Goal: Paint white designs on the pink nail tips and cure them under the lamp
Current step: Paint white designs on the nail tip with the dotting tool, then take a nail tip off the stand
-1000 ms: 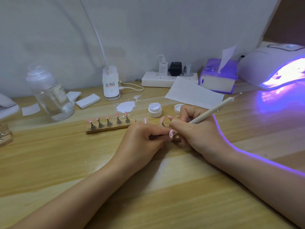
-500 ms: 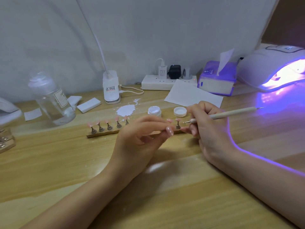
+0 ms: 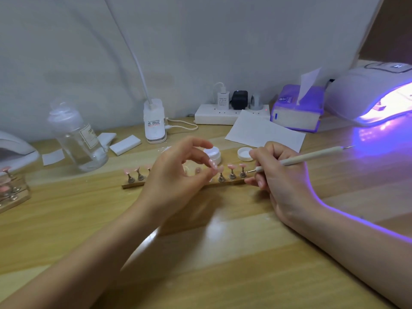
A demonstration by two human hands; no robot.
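Note:
A wooden holder strip lies across the middle of the desk with pink nail tips standing on small metal stands. My left hand hovers over the strip's middle with its fingers loosely curled; I see nothing in it, and it hides the stands beneath. My right hand grips a white dotting pen. The pen's metal point sits beside the rightmost nail tip. An open jar of white gel and its lid stand just behind the strip. The curing lamp glows purple at the far right.
A tissue box, a power strip and a paper sheet lie behind. A clear bottle, white blocks and a desk lamp base stand at the back left. A second nail holder is at the left edge.
My hands have parted. The left hand let go of a nail stand and rose above the strip. The right hand shifted right, and the pen now lies nearly level, pointing at the rightmost tip.

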